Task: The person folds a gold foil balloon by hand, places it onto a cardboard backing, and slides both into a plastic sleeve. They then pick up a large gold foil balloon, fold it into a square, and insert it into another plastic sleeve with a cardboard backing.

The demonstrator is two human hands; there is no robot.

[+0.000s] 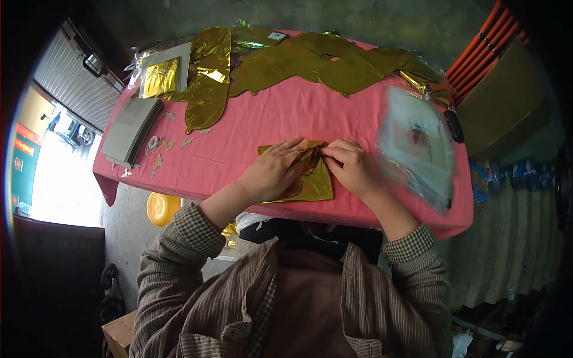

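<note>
A folded gold foil sheet (319,184) lies near the front edge of the pink-covered table. My left hand (276,169) rests flat on its left part, fingers stretched out toward the top of the foil. At the foil's upper right corner, my right hand (351,165) pinches the gold foil between thumb and fingers. The foil under my left palm is hidden. Farther back, large flat gold foil shapes (280,65) spread across the table.
Grey cards (130,132) are stacked at the left, with small pale strips (157,166) beside them. Clear plastic bags (418,146) and a black object (453,126) lie at the right. A yellow basin (161,209) is below the table's front edge.
</note>
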